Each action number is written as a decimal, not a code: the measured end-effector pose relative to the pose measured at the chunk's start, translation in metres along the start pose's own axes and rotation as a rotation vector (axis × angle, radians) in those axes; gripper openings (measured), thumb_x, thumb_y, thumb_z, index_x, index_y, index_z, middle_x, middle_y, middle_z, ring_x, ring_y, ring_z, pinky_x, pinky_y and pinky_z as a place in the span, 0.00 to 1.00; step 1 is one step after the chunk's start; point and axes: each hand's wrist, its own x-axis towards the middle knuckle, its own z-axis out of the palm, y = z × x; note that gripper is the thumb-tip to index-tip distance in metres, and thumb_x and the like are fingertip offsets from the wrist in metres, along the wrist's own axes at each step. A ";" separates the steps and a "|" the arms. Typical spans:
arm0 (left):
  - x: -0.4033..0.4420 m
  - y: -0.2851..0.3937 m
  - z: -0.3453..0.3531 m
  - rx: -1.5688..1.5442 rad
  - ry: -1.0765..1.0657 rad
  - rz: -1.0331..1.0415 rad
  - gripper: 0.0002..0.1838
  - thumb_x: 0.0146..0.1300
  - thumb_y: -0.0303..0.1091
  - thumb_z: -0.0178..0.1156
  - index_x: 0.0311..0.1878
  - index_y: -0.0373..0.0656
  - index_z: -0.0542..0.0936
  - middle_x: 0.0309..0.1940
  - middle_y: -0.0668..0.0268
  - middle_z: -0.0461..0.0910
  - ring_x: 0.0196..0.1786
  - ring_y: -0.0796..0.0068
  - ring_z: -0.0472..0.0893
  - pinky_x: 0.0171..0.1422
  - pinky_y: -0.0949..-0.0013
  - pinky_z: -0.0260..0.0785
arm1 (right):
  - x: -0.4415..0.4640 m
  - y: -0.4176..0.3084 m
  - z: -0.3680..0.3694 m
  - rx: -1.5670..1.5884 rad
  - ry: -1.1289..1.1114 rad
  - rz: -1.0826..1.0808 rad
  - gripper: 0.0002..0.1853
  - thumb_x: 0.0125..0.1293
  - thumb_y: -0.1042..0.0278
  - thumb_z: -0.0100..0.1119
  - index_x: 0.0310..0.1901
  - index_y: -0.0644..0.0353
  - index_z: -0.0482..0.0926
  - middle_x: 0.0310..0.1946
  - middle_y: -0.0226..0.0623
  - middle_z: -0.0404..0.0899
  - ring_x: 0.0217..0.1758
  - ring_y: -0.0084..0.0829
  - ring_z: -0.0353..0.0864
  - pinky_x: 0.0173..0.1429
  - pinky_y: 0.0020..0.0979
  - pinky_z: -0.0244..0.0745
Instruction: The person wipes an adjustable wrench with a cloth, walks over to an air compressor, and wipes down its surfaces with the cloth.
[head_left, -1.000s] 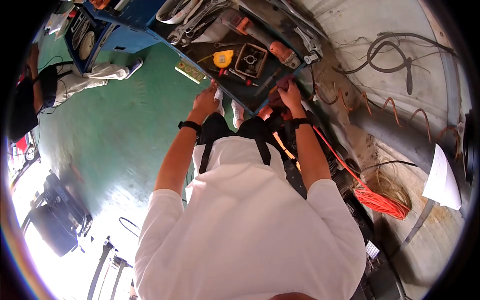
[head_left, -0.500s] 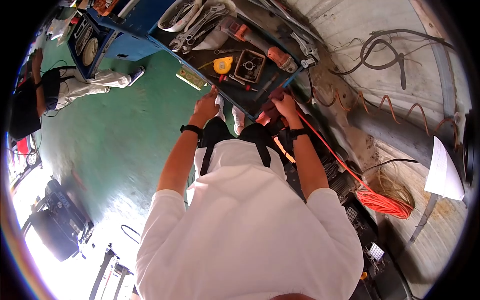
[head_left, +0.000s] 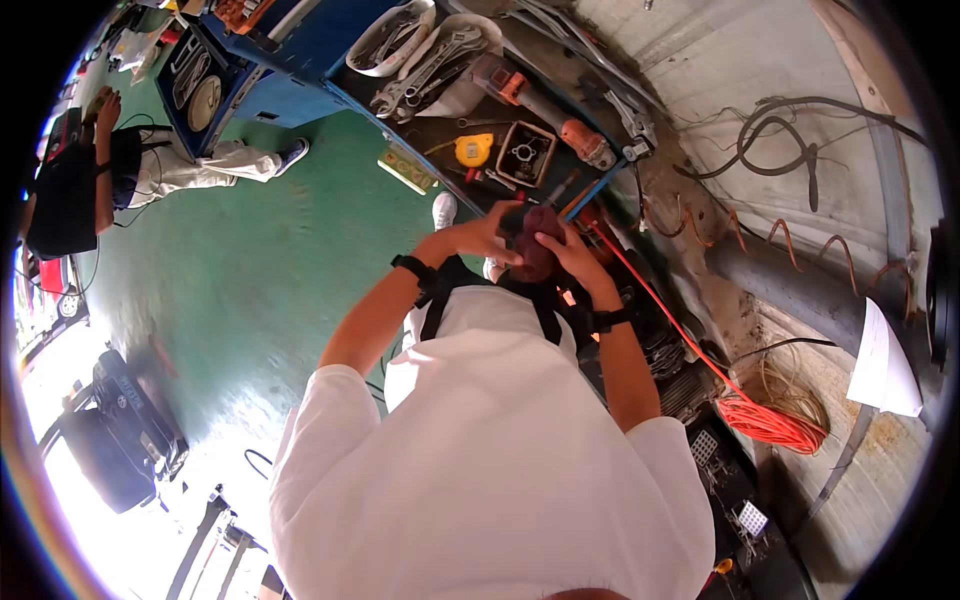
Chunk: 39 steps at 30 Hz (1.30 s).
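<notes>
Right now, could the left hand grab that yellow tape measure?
Probably not: the left hand is busy at the dark red thing. If free, likely yes, since nothing seems to cover the yellow tape measure just ahead.

Between the left fingers [head_left: 499, 222] and right fingers [head_left: 568, 248] is a held object [head_left: 538, 224]. Ahead of them, on the counter [head_left: 594, 191], lie a tape measure [head_left: 473, 150] to their left, a square box [head_left: 504, 147], and beyond it an angle grinder [head_left: 545, 108]. Coiled cable [head_left: 770, 425] lies behind, right.
</notes>
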 end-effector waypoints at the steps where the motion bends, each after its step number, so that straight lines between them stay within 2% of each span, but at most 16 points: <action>1: 0.000 0.001 0.004 -0.130 -0.081 0.052 0.54 0.50 0.48 0.76 0.73 0.41 0.54 0.68 0.50 0.61 0.70 0.58 0.65 0.72 0.60 0.60 | -0.003 -0.013 0.008 0.061 -0.006 0.049 0.26 0.69 0.57 0.61 0.63 0.63 0.69 0.52 0.37 0.76 0.56 0.29 0.76 0.60 0.30 0.70; 5: 0.003 -0.010 0.012 -0.418 -0.086 0.130 0.51 0.52 0.41 0.76 0.72 0.40 0.53 0.62 0.56 0.67 0.65 0.65 0.70 0.69 0.63 0.64 | 0.014 -0.003 0.032 -0.046 0.065 0.105 0.34 0.71 0.52 0.56 0.71 0.60 0.58 0.62 0.40 0.69 0.64 0.33 0.70 0.67 0.31 0.65; 8: 0.009 -0.033 -0.005 -0.383 -0.041 0.241 0.45 0.54 0.36 0.73 0.71 0.41 0.56 0.59 0.57 0.71 0.60 0.69 0.74 0.64 0.63 0.68 | 0.028 0.010 0.049 -0.074 0.104 0.077 0.36 0.72 0.51 0.55 0.73 0.61 0.56 0.63 0.41 0.69 0.65 0.37 0.69 0.69 0.33 0.63; 11: -0.005 -0.036 -0.041 -0.346 0.056 0.275 0.36 0.53 0.28 0.68 0.65 0.41 0.64 0.52 0.61 0.77 0.52 0.71 0.78 0.56 0.67 0.72 | 0.041 0.013 0.044 -0.351 -0.024 -0.062 0.32 0.73 0.51 0.55 0.71 0.59 0.62 0.61 0.41 0.72 0.61 0.36 0.73 0.64 0.33 0.68; 13: -0.018 -0.050 -0.066 -0.337 0.135 0.186 0.31 0.54 0.24 0.65 0.61 0.42 0.66 0.43 0.62 0.81 0.45 0.70 0.81 0.51 0.67 0.75 | 0.032 -0.028 0.040 -0.278 -0.055 0.001 0.28 0.73 0.52 0.54 0.69 0.57 0.66 0.60 0.41 0.73 0.58 0.34 0.74 0.61 0.33 0.70; 14: -0.030 -0.044 -0.086 -0.273 0.291 0.023 0.29 0.54 0.26 0.65 0.59 0.42 0.67 0.39 0.62 0.81 0.43 0.68 0.82 0.48 0.65 0.76 | 0.027 -0.045 0.038 -0.201 -0.088 0.065 0.26 0.73 0.53 0.54 0.67 0.56 0.69 0.58 0.40 0.74 0.55 0.32 0.76 0.58 0.33 0.71; 17: -0.024 -0.147 -0.129 -0.069 0.757 -0.460 0.24 0.52 0.35 0.69 0.51 0.42 0.72 0.32 0.63 0.82 0.38 0.64 0.84 0.44 0.61 0.78 | 0.020 -0.028 0.017 -0.348 0.007 0.149 0.21 0.73 0.55 0.55 0.64 0.53 0.75 0.54 0.38 0.77 0.49 0.27 0.77 0.54 0.31 0.73; 19: -0.047 -0.129 -0.172 -0.406 1.009 -0.533 0.29 0.50 0.44 0.72 0.53 0.43 0.75 0.39 0.58 0.84 0.42 0.62 0.84 0.49 0.61 0.77 | 0.016 0.001 0.011 -0.412 0.077 0.149 0.21 0.71 0.59 0.56 0.63 0.54 0.75 0.51 0.40 0.79 0.48 0.31 0.79 0.54 0.32 0.73; 21: -0.025 -0.222 -0.209 -0.206 1.433 -0.133 0.32 0.51 0.50 0.72 0.57 0.45 0.76 0.46 0.54 0.82 0.47 0.63 0.83 0.52 0.62 0.76 | 0.012 0.056 0.001 -0.698 0.203 0.053 0.23 0.68 0.61 0.58 0.64 0.54 0.74 0.54 0.46 0.78 0.52 0.37 0.79 0.57 0.34 0.73; 22: -0.017 -0.244 -0.239 -0.288 1.417 -0.100 0.34 0.52 0.52 0.71 0.59 0.43 0.76 0.48 0.52 0.82 0.49 0.62 0.82 0.53 0.62 0.75 | 0.012 0.047 0.008 -0.653 0.187 0.208 0.27 0.66 0.61 0.58 0.66 0.57 0.72 0.63 0.53 0.71 0.63 0.46 0.73 0.64 0.39 0.70; 24: -0.010 -0.248 -0.265 -0.368 1.391 -0.072 0.36 0.52 0.54 0.70 0.61 0.41 0.75 0.51 0.51 0.81 0.51 0.61 0.81 0.54 0.61 0.74 | 0.014 0.093 0.011 -0.690 0.245 0.220 0.28 0.65 0.59 0.59 0.66 0.59 0.71 0.66 0.54 0.67 0.67 0.48 0.68 0.67 0.40 0.67; 26: -0.011 -0.207 -0.284 -0.716 1.233 -0.272 0.36 0.58 0.53 0.68 0.61 0.36 0.74 0.56 0.61 0.77 0.54 0.63 0.78 0.55 0.61 0.73 | 0.012 0.096 0.022 -0.804 0.258 0.300 0.32 0.64 0.55 0.59 0.67 0.62 0.68 0.70 0.56 0.60 0.74 0.52 0.59 0.73 0.44 0.62; 29: 0.008 -0.176 -0.275 -0.927 1.365 -0.496 0.41 0.55 0.58 0.67 0.59 0.29 0.75 0.51 0.52 0.81 0.53 0.58 0.80 0.54 0.59 0.73 | 0.009 0.078 0.037 -0.728 0.305 0.407 0.33 0.64 0.55 0.59 0.68 0.61 0.68 0.72 0.58 0.56 0.75 0.52 0.56 0.73 0.44 0.61; 33: 0.038 -0.234 -0.247 -0.953 1.424 -0.419 0.39 0.55 0.57 0.67 0.58 0.31 0.77 0.53 0.51 0.80 0.54 0.60 0.80 0.55 0.60 0.73 | 0.007 0.105 0.032 -0.809 0.277 0.332 0.33 0.64 0.55 0.59 0.67 0.63 0.68 0.74 0.58 0.51 0.75 0.53 0.57 0.72 0.43 0.63; 35: 0.040 -0.250 -0.230 -0.742 1.381 -0.330 0.38 0.55 0.57 0.67 0.57 0.31 0.77 0.54 0.49 0.79 0.55 0.59 0.79 0.57 0.60 0.72 | 0.007 0.109 0.034 -0.812 0.297 0.323 0.31 0.65 0.55 0.58 0.66 0.63 0.69 0.74 0.59 0.50 0.70 0.55 0.65 0.68 0.43 0.68; 39: 0.036 -0.237 -0.207 -0.536 1.212 -0.595 0.44 0.52 0.64 0.65 0.57 0.30 0.77 0.55 0.43 0.78 0.61 0.47 0.76 0.65 0.55 0.67 | 0.009 0.088 0.032 -0.814 0.286 0.361 0.27 0.65 0.54 0.57 0.62 0.60 0.73 0.73 0.60 0.53 0.62 0.56 0.73 0.62 0.45 0.72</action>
